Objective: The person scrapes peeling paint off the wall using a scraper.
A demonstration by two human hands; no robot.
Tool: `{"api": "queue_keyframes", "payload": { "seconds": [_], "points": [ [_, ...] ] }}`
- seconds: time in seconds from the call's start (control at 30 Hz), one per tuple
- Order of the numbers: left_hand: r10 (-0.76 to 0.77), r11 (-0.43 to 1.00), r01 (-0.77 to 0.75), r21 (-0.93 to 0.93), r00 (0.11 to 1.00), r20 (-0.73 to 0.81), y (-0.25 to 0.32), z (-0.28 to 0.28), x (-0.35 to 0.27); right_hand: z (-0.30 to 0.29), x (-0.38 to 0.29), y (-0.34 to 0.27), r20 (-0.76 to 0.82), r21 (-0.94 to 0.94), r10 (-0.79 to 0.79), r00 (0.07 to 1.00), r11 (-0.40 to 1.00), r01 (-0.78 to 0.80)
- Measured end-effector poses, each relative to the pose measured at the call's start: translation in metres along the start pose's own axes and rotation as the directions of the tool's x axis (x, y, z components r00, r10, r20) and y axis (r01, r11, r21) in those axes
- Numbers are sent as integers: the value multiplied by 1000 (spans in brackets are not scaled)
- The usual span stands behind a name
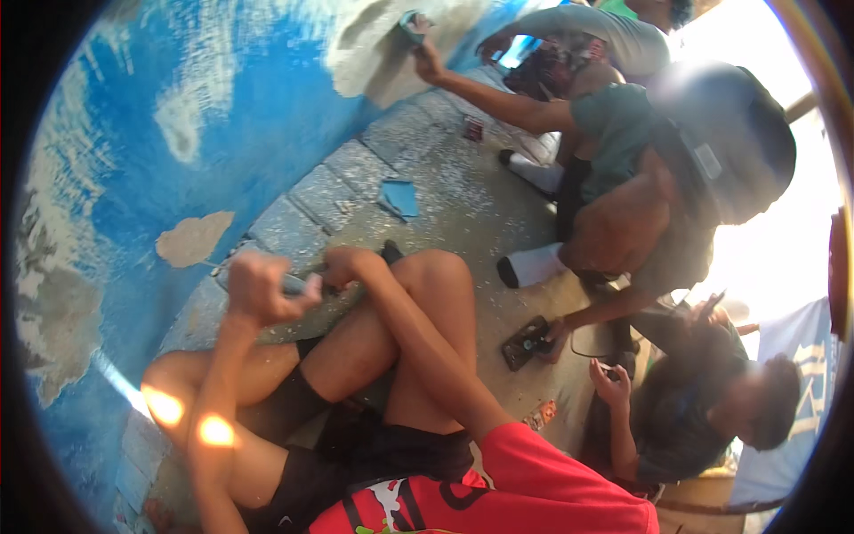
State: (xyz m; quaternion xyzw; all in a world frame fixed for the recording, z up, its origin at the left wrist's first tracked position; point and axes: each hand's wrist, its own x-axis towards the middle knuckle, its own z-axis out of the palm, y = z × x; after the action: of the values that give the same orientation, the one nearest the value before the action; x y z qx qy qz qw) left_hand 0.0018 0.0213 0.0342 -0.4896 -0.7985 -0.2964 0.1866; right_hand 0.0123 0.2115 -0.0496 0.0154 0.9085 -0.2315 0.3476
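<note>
My left hand (257, 287) is closed around a hand tool with a grey-blue handle (294, 285), its thumb held out to the side. A thin, pale length of the tool (212, 265) points at the painted wall (267, 100), close to a bare patch (193, 239) where the blue paint is gone. The hand is blurred, so the kind of tool is not certain. Close beside it, my right hand (343, 265) hangs with curled fingers in front of my raised knee (434, 274). Whether those fingers hold anything is hidden.
Grey-blue blocks (287, 223) strewn with paint flakes line the wall's foot. A blue flat piece (400, 199) lies on the floor. A capped person (620, 167) on the right touches the wall and holds a phone-like device (527, 342). Another person (694, 407) sits lower right.
</note>
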Motion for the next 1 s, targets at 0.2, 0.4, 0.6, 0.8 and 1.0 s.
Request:
{"api": "queue_keyframes", "payload": {
  "seconds": [0.2, 0.4, 0.6, 0.8, 1.0],
  "points": [
    [85, 991, -87, -100, 996, -30, 33, 54, 19, 2, -28, 72, -37, 59, 62, 997, 996, -60],
    [-134, 990, 139, -9, 972, 191, -3, 29, 3, 14, -4, 40, 22, 93, -44, 999, 995, 42],
    [85, 995, -90, 30, 987, 136, 22, 62, 2, 1, -16, 63, -15, 84, 11, 1000, 996, -9],
    [-33, 999, 29, 29, 990, 138, -6, 40, 18, -3, -19, 64, -14, 98, 18, 1000, 995, -16],
    [57, 998, -66, 24, 958, 281, 21, 45, 4, 2, -15, 64, -29, 74, -3, 1000, 997, 5]
  ]
}}
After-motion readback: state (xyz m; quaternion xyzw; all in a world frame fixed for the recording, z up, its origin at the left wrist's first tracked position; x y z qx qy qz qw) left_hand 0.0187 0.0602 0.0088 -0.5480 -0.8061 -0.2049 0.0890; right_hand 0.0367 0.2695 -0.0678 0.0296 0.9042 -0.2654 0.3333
